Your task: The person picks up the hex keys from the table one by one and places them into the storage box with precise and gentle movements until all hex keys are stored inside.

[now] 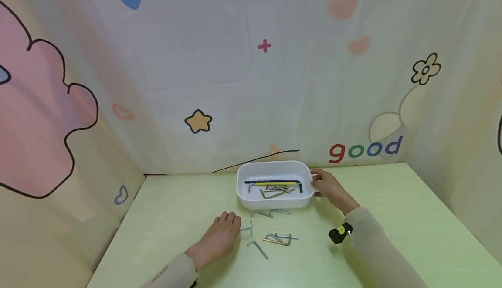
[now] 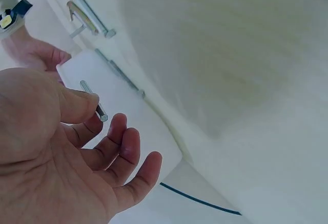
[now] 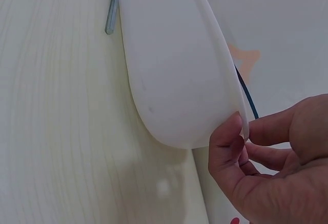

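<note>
My left hand pinches a silver hex key between thumb and index finger, in front of the white plastic box. In the left wrist view, the hex key's end pokes out past the thumb and the other fingers are loosely spread. At the box's right end, my right hand grips the rim of the white box, thumb on one side and fingers on the other. Inside the box lie a long black hex key, a yellow-sleeved hex key and several brass and silver ones.
Several loose hex keys lie on the pale green table: silver ones by the box's front, a brass and silver cluster nearer, and one silver key near my left hand. Behind the box hangs a printed curtain.
</note>
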Demonstrator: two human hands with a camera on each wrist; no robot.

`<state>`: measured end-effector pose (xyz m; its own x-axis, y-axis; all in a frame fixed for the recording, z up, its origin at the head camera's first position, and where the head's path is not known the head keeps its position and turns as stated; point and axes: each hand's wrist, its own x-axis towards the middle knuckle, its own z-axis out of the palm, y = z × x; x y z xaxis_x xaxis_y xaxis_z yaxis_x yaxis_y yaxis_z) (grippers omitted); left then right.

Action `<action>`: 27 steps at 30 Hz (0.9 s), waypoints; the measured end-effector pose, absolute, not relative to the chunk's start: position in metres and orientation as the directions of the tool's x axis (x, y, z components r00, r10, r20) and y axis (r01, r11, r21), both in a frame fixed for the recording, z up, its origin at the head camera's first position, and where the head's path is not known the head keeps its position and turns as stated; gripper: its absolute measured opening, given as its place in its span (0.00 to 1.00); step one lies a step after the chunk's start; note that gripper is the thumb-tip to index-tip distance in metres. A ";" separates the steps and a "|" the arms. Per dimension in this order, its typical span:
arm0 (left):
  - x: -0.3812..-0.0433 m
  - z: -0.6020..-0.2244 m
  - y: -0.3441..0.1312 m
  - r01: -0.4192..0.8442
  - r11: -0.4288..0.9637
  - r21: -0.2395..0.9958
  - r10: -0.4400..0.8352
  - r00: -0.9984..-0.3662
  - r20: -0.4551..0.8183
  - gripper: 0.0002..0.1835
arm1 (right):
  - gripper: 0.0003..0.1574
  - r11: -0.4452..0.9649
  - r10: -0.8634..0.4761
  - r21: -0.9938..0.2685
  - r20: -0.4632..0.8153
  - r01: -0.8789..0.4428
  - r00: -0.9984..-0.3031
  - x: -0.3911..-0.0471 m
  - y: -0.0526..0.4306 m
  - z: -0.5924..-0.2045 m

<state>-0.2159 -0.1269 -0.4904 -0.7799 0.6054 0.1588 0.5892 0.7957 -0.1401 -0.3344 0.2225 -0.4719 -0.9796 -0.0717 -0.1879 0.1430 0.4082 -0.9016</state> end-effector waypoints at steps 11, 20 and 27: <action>-0.226 -0.473 -0.125 0.592 0.792 -0.151 0.611 -0.763 0.211 0.05 | 0.30 0.395 -0.070 -0.907 -0.190 0.148 -0.979 -0.334 0.221 -0.470; -0.234 -0.457 -0.123 0.587 0.793 -0.160 0.607 -0.746 0.272 0.03 | 0.30 0.398 -0.067 -0.904 -0.198 0.156 -0.978 -0.335 0.222 -0.470; -0.242 -0.447 -0.120 0.587 0.788 -0.189 0.614 -0.723 0.316 0.03 | 0.30 0.395 -0.060 -0.904 -0.205 0.166 -0.977 -0.333 0.221 -0.470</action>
<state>-0.2423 -0.1200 -0.4468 -0.7230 0.6143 0.3160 0.5866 0.7876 -0.1889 -0.3333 0.2214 -0.4698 -0.9769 -0.0597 -0.2051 0.1656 0.3947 -0.9038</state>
